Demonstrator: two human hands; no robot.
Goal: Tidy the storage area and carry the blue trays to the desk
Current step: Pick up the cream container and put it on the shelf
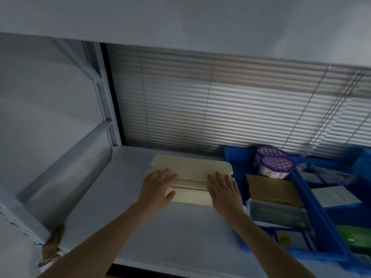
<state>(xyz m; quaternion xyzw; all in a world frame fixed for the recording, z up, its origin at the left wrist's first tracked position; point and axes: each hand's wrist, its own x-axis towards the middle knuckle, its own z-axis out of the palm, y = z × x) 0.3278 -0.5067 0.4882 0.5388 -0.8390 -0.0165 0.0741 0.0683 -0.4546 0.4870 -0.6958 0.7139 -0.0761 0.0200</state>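
While tidying on shelf (pixel 180 237), resting left grip (pixel 158 185) and right grip (pixel 222 189) flat on cream box (pixel 190 167), fingers straight and spread, clasping nothing.

Sitting just right of box on same shelf: blue trays (pixel 236 161), loaded with purple-lidded tubs (pixel 277 165) and carton (pixel 275 189).

Judging step as tidying, squaring box in place; carrying to bench not yet begun.

Next move likely calling for quitting box, reaching right, taking near tray by opposite rims, keeping it level, tubs looking liable to topple.
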